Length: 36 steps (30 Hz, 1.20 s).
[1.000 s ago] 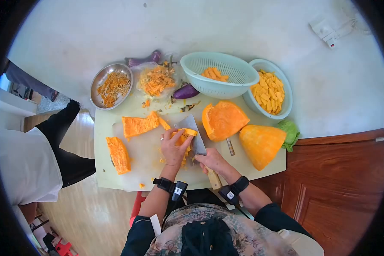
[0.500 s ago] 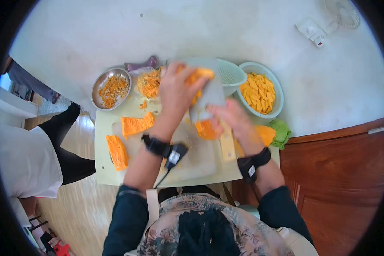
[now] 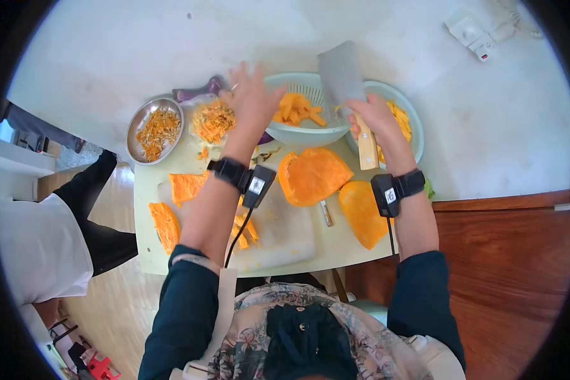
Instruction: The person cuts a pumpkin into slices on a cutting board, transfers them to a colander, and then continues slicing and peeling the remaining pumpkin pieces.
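My right hand (image 3: 373, 120) grips the wooden handle of a cleaver (image 3: 341, 76), its wide blade raised over the right side of a pale green colander (image 3: 310, 132). Cut pumpkin pieces (image 3: 294, 109) lie inside the colander. My left hand (image 3: 253, 95) is at the colander's left rim with its fingers spread, slightly blurred, holding nothing. Below the colander rest a large pumpkin chunk (image 3: 313, 177) and a second pumpkin piece (image 3: 364, 212). On the white cutting board (image 3: 285, 234) are pumpkin strips (image 3: 247, 229), partly hidden by my left forearm.
A metal bowl (image 3: 133, 136) of pumpkin scraps and a plastic bag (image 3: 212, 120) of pulp stand at the left, near an eggplant (image 3: 199, 90). Two pumpkin slabs lie at the board's left. A small knife (image 3: 326, 214) lies by the chunk. Another person (image 3: 41, 240) stands at the left.
The pumpkin pieces held against the cleaver blade are now in the colander. My left hand has let go and opened. The cleaver has moved right and up, uncovering the large pumpkin chunk.
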Motion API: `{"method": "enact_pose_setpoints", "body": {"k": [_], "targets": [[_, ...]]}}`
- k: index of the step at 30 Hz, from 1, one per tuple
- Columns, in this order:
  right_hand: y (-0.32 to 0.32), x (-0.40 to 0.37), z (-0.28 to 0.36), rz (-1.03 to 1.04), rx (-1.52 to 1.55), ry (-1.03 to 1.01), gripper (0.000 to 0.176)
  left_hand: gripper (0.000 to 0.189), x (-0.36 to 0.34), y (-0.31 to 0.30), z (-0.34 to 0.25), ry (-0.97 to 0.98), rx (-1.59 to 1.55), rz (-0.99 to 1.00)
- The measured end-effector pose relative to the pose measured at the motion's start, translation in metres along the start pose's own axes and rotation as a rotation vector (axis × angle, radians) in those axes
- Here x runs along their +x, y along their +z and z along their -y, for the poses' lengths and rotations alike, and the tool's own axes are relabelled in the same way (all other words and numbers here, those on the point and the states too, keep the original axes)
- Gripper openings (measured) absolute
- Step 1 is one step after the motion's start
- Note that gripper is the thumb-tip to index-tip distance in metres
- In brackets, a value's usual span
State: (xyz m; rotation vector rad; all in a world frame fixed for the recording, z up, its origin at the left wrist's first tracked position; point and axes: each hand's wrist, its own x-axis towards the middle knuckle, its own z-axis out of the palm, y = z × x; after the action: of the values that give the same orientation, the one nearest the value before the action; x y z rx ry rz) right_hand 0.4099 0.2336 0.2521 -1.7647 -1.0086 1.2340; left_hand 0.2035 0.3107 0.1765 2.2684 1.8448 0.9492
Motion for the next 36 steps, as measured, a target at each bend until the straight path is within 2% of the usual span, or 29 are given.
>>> {"method": "enact_pose_setpoints", "body": {"k": [1, 3, 5, 9, 11, 13, 15, 17, 19, 23, 25, 26, 29, 31, 33, 35, 36], "targets": [[-0.002, -0.007, -0.007, 0.001, 0.003, 0.002, 0.017, 0.069, -0.014, 0.0, 0.008, -0.062, 0.047, -0.082], [-0.005, -0.021, -0.026, -0.099, 0.23, -0.043, 0.017, 0.062, -0.047, 0.037, 0.036, -0.578, -0.617, 0.017], [-0.003, -0.035, -0.042, -0.128, 0.287, -0.044, 0.016, 0.049, -0.062, 0.017, 0.034, -0.953, -1.358, 0.535], [0.002, -0.061, -0.063, -0.148, 0.472, -0.063, 0.014, 0.039, -0.097, 0.022, 0.031, -0.991, -1.526, 0.42], [0.0, -0.073, -0.07, -0.149, 0.5, -0.068, 0.014, 0.032, -0.107, 0.025, 0.044, -1.082, -1.541, 0.276], [-0.004, -0.081, -0.075, -0.16, 0.534, -0.063, 0.013, 0.03, -0.111, 0.017, 0.073, -1.088, -1.549, 0.268], [-0.007, -0.09, -0.081, -0.186, 0.51, -0.068, 0.013, 0.032, -0.115, 0.006, 0.11, -1.013, -1.499, 0.261], [-0.007, -0.093, -0.089, -0.214, 0.511, -0.043, 0.013, 0.034, -0.112, -0.03, 0.129, -1.1, -1.497, 0.188], [-0.006, -0.093, -0.098, -0.249, 0.519, -0.027, 0.014, 0.037, -0.106, -0.065, 0.126, -1.033, -1.516, 0.152], [0.004, -0.091, -0.113, -0.224, 0.529, 0.016, 0.013, 0.037, -0.103, -0.074, 0.147, -0.873, -1.429, 0.098], [0.007, -0.088, -0.117, -0.211, 0.528, 0.025, 0.013, 0.034, -0.103, -0.073, 0.144, -0.796, -1.234, 0.05], [0.009, -0.088, -0.121, -0.201, 0.514, 0.012, 0.014, 0.033, -0.104, -0.07, 0.142, -0.762, -1.178, 0.115], [0.008, -0.095, -0.127, -0.2, 0.5, 0.037, 0.014, 0.032, -0.102, -0.04, 0.118, -0.765, -1.227, 0.031], [0.005, -0.103, -0.132, -0.207, 0.494, 0.065, 0.015, 0.03, -0.093, -0.024, 0.097, -0.709, -1.268, 0.053], [-0.001, -0.108, -0.143, -0.239, 0.507, 0.081, 0.015, 0.03, -0.085, -0.01, 0.078, -0.67, -1.179, 0.279], [-0.003, -0.116, -0.14, -0.263, 0.515, 0.12, 0.014, 0.038, -0.079, 0.026, 0.061, -0.703, -1.109, 0.356], [-0.003, -0.118, -0.138, -0.309, 0.529, 0.159, 0.014, 0.038, -0.072, 0.029, 0.038, -0.798, -1.19, 0.353]]}}
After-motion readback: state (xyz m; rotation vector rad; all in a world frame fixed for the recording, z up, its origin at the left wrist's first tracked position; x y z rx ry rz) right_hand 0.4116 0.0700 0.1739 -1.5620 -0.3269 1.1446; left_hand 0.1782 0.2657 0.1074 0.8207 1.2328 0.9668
